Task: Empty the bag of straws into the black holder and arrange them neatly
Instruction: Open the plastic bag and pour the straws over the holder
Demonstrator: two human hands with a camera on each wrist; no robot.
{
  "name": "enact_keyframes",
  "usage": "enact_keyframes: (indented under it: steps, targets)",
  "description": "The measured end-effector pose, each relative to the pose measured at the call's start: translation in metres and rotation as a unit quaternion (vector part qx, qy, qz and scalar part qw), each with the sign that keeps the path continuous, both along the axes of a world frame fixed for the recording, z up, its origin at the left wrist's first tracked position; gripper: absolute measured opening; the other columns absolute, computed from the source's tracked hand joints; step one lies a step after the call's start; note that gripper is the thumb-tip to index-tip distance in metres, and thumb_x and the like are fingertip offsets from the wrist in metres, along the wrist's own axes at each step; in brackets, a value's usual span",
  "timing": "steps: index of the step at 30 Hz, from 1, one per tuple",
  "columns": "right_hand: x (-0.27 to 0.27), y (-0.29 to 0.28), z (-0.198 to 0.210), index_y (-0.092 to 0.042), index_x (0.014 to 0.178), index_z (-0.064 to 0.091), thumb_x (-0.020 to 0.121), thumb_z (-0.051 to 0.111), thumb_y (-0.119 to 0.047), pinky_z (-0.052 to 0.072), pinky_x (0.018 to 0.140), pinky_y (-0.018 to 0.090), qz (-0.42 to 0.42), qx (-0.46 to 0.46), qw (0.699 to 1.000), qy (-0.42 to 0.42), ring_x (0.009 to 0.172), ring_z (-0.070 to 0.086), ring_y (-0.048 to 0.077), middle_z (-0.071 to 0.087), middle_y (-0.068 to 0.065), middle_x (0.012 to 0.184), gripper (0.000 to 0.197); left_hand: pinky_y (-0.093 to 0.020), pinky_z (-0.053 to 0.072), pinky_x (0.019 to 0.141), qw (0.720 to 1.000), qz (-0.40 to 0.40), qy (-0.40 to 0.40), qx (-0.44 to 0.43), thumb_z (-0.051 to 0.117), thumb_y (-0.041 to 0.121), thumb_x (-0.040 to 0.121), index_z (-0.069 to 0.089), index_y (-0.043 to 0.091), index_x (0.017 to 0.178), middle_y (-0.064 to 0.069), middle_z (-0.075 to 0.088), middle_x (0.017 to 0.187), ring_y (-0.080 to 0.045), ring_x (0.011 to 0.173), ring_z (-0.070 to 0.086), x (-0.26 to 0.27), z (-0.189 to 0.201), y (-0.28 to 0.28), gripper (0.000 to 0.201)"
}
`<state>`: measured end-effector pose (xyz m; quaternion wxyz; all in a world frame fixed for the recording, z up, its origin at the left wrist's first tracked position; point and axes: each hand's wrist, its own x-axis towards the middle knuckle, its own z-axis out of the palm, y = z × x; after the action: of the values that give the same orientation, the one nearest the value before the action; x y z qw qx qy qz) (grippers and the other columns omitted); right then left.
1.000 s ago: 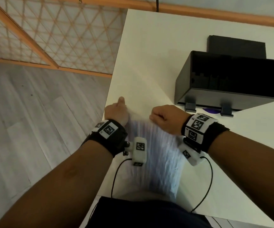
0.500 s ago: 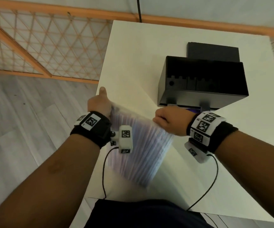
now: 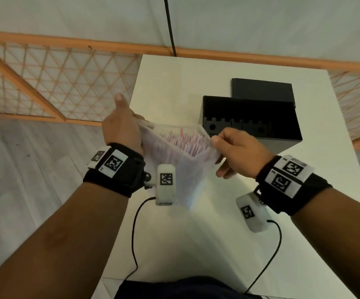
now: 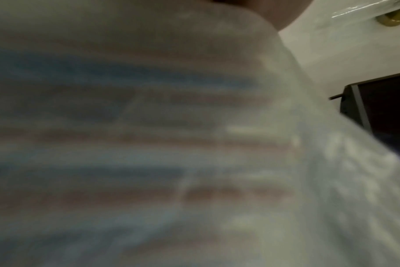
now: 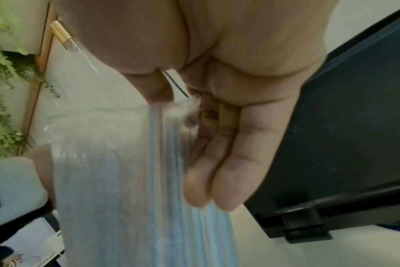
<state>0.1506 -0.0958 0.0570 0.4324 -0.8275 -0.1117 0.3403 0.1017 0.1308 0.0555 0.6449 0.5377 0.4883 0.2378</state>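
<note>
A clear plastic bag (image 3: 187, 167) of pink, white and blue straws (image 3: 185, 140) hangs upright above the white table, its mouth pulled open. My left hand (image 3: 120, 130) pinches the left edge of the mouth, thumb raised. My right hand (image 3: 235, 152) pinches the right edge between thumb and forefinger; its other fingers (image 5: 231, 180) lie loosely along the bag (image 5: 130, 198). The black holder (image 3: 250, 121) stands open just beyond the right hand, dark and bare inside. The left wrist view is filled by the blurred bag (image 4: 149, 144), with a corner of the holder (image 4: 381, 112) at right.
A flat black lid (image 3: 262, 90) lies behind the holder. The white table (image 3: 196, 244) ends close on the left, above a grey wood floor (image 3: 23, 180). An orange lattice fence (image 3: 56, 83) and a hanging black cable (image 3: 169, 26) stand behind. Wrist-camera cables trail across the near table.
Both hands have lifted the bag off the table, turned it upright and pulled its mouth apart, so the straw ends now show. The view has tilted up, showing more of the table.
</note>
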Motion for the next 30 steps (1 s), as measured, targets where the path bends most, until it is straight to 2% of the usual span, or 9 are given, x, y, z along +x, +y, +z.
enact_keyframes:
  steps: [3,6,9,13,17,20,25,27,30]
  targets:
    - [0.003,0.01,-0.002,-0.01,0.088,0.051,0.099,0.05,-0.033,0.06,0.067,0.051,-0.021,-0.002,1.0,0.015,0.066,0.073,0.031,0.07,0.021,0.087,0.025,-0.045,0.058,0.079,1.0,0.002,-0.027,0.006,0.046,0.054,0.099,0.06,0.017,0.049,-0.003,0.064,0.053,-0.031,0.067,0.067,-0.003,0.0,-0.004,0.064]
    - [0.002,0.016,0.001,-0.013,0.083,0.049,0.099,0.052,-0.024,0.051,0.068,0.043,-0.011,0.022,1.0,0.014,0.066,0.073,0.024,0.068,0.022,0.082,0.02,-0.047,0.057,0.08,0.999,0.011,-0.035,0.02,0.045,0.055,0.099,0.059,0.009,0.068,-0.015,0.066,0.073,-0.039,0.078,0.068,-0.002,0.001,-0.006,0.057]
    - [0.002,0.019,0.006,-0.011,0.083,0.049,0.1,0.049,-0.023,0.049,0.06,0.03,-0.022,0.033,0.999,0.001,0.068,0.073,0.02,0.071,0.022,0.093,0.021,-0.041,0.053,0.07,0.999,0.009,-0.034,0.034,0.045,0.058,0.097,0.059,0.009,0.072,-0.015,0.06,0.068,-0.028,0.067,0.059,-0.001,0.006,-0.008,0.057]
    - [0.001,0.021,0.01,-0.008,0.089,0.054,0.101,0.049,-0.026,0.058,0.073,0.049,-0.008,0.024,0.999,-0.029,0.07,0.073,0.019,0.074,0.013,0.086,0.022,-0.03,0.043,0.071,0.992,-0.044,-0.007,0.12,0.039,0.054,0.102,0.065,0.008,0.082,0.002,0.06,0.073,-0.015,0.072,0.056,-0.009,0.0,-0.019,0.057]
    - [0.003,0.022,0.009,-0.011,0.084,0.059,0.095,0.062,-0.023,0.059,0.073,0.052,-0.006,0.026,0.995,-0.097,0.071,0.072,0.024,0.073,0.007,0.073,0.017,-0.032,0.04,0.068,0.983,-0.067,0.005,0.172,0.039,0.053,0.102,0.057,0.002,0.078,-0.002,0.05,0.068,-0.015,0.064,0.046,-0.014,-0.012,-0.021,0.059]
    - [0.004,0.026,0.006,-0.01,0.095,0.06,0.09,0.067,-0.015,0.059,0.072,0.045,-0.016,-0.002,0.992,-0.128,0.063,0.065,0.014,0.063,-0.002,0.06,0.009,-0.036,0.037,0.062,0.991,-0.051,-0.016,0.12,0.043,0.058,0.098,0.049,-0.004,0.076,-0.007,0.039,0.065,-0.021,0.063,0.041,-0.018,-0.01,-0.019,0.065]
    - [0.011,0.043,0.006,0.004,0.092,0.061,0.082,0.049,-0.014,0.057,0.073,0.056,0.008,-0.06,0.993,-0.105,0.087,0.067,0.042,0.067,0.024,0.091,0.024,-0.028,0.042,0.054,0.999,-0.048,-0.005,-0.01,0.039,0.066,0.096,0.058,0.014,0.081,-0.004,0.051,0.07,-0.021,0.061,0.049,-0.022,-0.003,-0.006,0.057]
    - [0.012,0.046,0.013,-0.007,0.086,0.067,0.091,0.049,-0.013,0.06,0.07,0.043,-0.008,-0.05,0.993,-0.108,0.079,0.069,0.029,0.07,0.009,0.081,0.02,-0.034,0.053,0.056,0.998,-0.045,0.008,-0.051,0.039,0.074,0.09,0.063,0.018,0.075,-0.003,0.055,0.068,-0.024,0.062,0.054,-0.026,-0.011,0.001,0.063]
    - [0.011,0.051,0.022,-0.015,0.088,0.068,0.097,0.045,-0.012,0.048,0.054,0.026,-0.007,-0.033,0.991,-0.133,0.061,0.058,0.008,0.064,-0.011,0.072,0.024,-0.04,0.058,0.079,0.988,0.007,0.002,-0.154,0.052,0.078,0.08,0.065,0.022,0.067,-0.002,0.058,0.069,-0.024,0.07,0.06,-0.032,-0.023,0.007,0.059]
